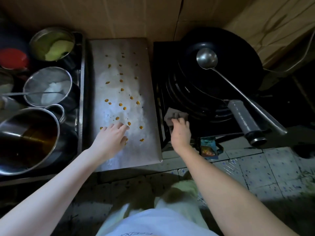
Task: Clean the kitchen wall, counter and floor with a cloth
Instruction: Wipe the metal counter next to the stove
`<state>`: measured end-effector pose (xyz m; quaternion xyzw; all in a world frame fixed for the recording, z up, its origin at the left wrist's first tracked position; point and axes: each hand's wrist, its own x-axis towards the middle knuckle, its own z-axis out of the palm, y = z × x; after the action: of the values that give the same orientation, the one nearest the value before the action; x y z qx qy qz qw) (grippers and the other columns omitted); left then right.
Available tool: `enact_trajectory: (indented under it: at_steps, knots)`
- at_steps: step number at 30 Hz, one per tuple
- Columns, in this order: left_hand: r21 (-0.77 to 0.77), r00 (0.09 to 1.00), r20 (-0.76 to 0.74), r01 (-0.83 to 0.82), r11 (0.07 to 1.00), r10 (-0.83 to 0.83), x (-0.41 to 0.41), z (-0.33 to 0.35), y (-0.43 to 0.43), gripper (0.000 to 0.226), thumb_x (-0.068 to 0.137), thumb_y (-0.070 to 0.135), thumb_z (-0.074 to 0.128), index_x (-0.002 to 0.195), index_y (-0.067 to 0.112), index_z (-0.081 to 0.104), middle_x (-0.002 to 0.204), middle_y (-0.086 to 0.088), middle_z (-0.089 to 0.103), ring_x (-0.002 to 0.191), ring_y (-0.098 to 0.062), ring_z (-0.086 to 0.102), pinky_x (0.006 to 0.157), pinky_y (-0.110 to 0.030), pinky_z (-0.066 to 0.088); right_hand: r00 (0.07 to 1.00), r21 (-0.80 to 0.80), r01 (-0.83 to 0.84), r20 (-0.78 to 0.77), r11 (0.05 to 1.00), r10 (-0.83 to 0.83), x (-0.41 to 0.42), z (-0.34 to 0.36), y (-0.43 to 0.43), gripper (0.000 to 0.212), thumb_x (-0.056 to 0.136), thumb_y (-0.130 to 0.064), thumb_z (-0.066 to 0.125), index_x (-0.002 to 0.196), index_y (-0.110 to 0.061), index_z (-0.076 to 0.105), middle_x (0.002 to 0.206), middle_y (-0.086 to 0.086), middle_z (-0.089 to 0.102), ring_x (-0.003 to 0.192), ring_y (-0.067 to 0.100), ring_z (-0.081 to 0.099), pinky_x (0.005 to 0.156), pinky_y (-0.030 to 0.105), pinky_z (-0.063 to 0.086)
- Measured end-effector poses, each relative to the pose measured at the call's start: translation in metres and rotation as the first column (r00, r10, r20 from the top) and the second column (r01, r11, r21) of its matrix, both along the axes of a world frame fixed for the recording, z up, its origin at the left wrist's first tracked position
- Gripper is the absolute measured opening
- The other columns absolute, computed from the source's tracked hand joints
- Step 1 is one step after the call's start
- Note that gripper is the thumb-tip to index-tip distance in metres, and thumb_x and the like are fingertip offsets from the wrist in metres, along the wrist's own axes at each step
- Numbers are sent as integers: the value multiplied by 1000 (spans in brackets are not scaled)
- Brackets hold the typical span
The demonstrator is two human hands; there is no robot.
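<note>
A steel counter (146, 92) lies in the middle, dotted with several orange-brown drops (121, 80) and pale smears. My left hand (111, 137) rests flat on its near part, fingers spread. A small grey-brown cloth (173, 114) lies at the stove's left edge, just right of the counter. My right hand (180, 132) pinches that cloth with its fingertips. Brown cardboard (119, 16) covers the wall behind the counter. Pale patterned floor tiles (255, 169) show at the lower right.
A black wok (238, 65) with a steel ladle (207, 58) and a grey handle (243, 120) sits on the stove at right. At left stand a pot of dark liquid (29, 138), a strainer (47, 86) and a bowl of green stuff (52, 45). A colourful packet (208, 147) lies near the stove's front.
</note>
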<state>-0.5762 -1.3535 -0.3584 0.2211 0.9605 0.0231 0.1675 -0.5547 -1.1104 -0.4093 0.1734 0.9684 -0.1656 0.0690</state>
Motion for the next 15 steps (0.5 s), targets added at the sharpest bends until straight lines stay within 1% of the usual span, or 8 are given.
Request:
enact_trajectory:
  at_steps: [2,3,5,7,10,12,15]
  knots:
    - [13,1000,-4,-9,1000,9,1,1,-3,40,96,29,45,134,20,44,133,-1,48,116,-24,51,93,-36,41,993,40,-112,45,993,110,-8,1,-7,55,85,-1,60,135,-16,43,134,10,42,123,29,37,90,36,47]
    - [14,1000,-10,-7,1000,7,2,2,-3,39,96,28,45,134,20,44,133,-1,48,116,-24,51,94,-36,41,982,56,-179,65,982,176,-11,1,-9,58,83,0,62,135,-15,42,134,10,42,122,29,36,89,35,48]
    - [6,1000,-11,1,1000,-1,3,3,-4,39,96,29,45,134,20,45,134,-1,48,116,-24,51,94,-36,41,959,63,-275,85,959,270,-12,0,-6,59,81,6,58,134,-13,42,134,10,42,120,29,37,84,34,49]
    - [3,1000,-3,2,1000,-2,4,2,-3,39,96,28,45,134,20,45,134,-2,48,116,-25,51,95,-36,41,950,35,-306,75,951,303,-6,-3,3,62,78,8,57,135,-14,42,134,9,43,118,29,38,80,34,48]
    - [5,1000,4,-12,1000,12,3,2,-1,40,96,29,46,135,19,45,135,-3,47,117,-25,51,95,-37,42,962,-15,-269,33,963,270,10,-7,20,63,79,9,53,136,-18,44,135,5,44,117,28,39,83,39,49]
    - [8,1000,4,-21,1000,21,3,1,-1,40,95,29,46,134,19,45,134,-3,47,116,-26,51,93,-38,42,981,-37,-191,13,981,192,21,-10,36,61,82,10,48,135,-20,46,136,4,45,118,28,40,85,43,50]
    - [17,1000,-3,-28,999,29,5,0,-2,39,95,28,47,133,18,46,134,-3,48,114,-26,52,92,-37,42,999,-34,-51,14,998,51,31,-12,63,58,85,11,45,135,-18,48,138,5,46,121,30,39,87,40,47]
